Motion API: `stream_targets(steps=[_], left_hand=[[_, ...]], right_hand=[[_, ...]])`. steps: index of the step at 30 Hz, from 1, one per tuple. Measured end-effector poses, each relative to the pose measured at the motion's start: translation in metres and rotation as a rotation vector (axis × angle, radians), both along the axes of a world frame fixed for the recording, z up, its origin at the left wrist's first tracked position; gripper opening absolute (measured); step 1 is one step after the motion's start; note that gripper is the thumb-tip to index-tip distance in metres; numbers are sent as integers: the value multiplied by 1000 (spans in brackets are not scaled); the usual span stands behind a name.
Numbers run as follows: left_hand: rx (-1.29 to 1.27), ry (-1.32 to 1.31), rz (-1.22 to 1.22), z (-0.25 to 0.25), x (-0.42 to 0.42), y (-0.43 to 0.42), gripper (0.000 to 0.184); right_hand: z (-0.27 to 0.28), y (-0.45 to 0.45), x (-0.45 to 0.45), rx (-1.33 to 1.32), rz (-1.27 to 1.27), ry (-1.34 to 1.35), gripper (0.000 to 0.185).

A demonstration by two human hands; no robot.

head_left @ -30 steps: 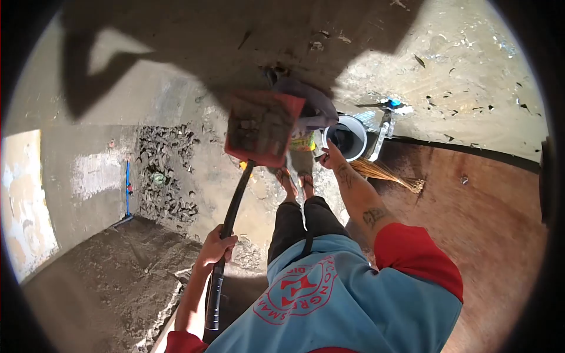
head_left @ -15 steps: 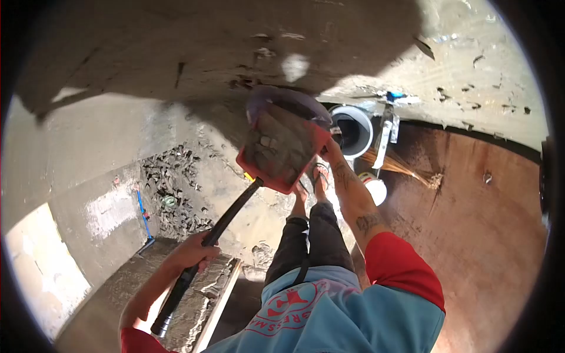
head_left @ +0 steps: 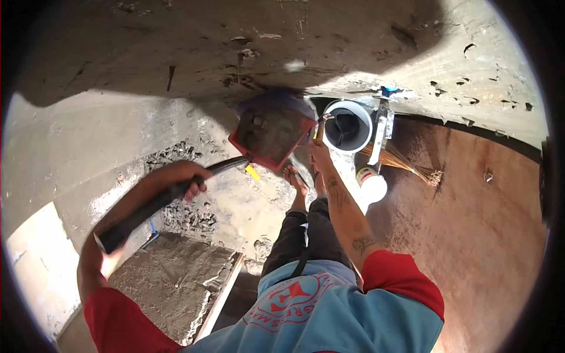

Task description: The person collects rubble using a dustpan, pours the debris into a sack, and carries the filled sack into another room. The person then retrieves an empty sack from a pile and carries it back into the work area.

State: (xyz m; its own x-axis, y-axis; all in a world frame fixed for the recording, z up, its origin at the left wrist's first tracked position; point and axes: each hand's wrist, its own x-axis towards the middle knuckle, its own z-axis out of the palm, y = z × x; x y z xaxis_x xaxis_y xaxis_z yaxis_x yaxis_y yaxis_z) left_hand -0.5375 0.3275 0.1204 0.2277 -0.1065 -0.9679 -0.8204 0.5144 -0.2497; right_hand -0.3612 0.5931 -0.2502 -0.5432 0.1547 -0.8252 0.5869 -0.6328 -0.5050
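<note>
My left hand (head_left: 191, 177) is closed around the black handle (head_left: 150, 206) of a red dustpan. The handle runs along my forearm. The dustpan (head_left: 272, 162) hangs ahead of my feet, with grey rubble and dust inside it; a purplish rim or bag (head_left: 294, 101), partly in shadow, lies at its far edge. My right hand (head_left: 319, 156) is closed on a short tool (head_left: 321, 129) with a yellowish-brown handle and a pale metal end. It is close to the dustpan's right side and the bucket's left rim. The tool's exact kind is unclear.
A grey-white bucket (head_left: 366, 138) stands by the wall, beside a stick broom (head_left: 406, 166) and a white tub (head_left: 372, 187). Loose chips (head_left: 197, 217) cover the floor on the left. A yellow piece (head_left: 252, 172) lies near my feet. A brown board (head_left: 459, 223) fills the right.
The dustpan has moved slightly left and away, into shadow. My left hand has risen and moved left with the handle. My right hand has come away from the pan's edge.
</note>
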Motion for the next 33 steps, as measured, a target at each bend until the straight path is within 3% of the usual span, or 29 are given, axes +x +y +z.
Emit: stream_targets(steps=[5, 9, 14, 18, 20, 22, 26, 28, 31, 33], left_hand=[[113, 1, 28, 21, -37, 39, 29], [162, -183, 174, 14, -50, 18, 29], [108, -152, 167, 24, -50, 11, 32], [131, -211, 167, 27, -49, 16, 41], [99, -209, 97, 32, -48, 22, 42], [71, -233, 45, 23, -58, 24, 41], [100, -206, -88, 35, -62, 33, 42], [142, -182, -178, 36, -54, 20, 43], [184, -311, 120, 45, -45, 9, 44], [132, -334, 104, 41, -46, 10, 43]], right_hand=[[-2, -7, 26, -94, 24, 78, 8], [5, -11, 39, -67, -270, 78, 8], [5, 1, 41, -76, -543, 108, 5], [-8, 15, 47, -20, -446, 114, 21], [-2, 16, 48, -50, -400, 149, 20], [7, 18, 46, 82, -133, 206, 16], [22, 24, 38, 88, -46, 165, 9], [25, 28, 28, 55, -133, 146, 9], [16, 28, 9, 34, -272, 164, 10], [12, 25, 15, 44, -302, 182, 12]])
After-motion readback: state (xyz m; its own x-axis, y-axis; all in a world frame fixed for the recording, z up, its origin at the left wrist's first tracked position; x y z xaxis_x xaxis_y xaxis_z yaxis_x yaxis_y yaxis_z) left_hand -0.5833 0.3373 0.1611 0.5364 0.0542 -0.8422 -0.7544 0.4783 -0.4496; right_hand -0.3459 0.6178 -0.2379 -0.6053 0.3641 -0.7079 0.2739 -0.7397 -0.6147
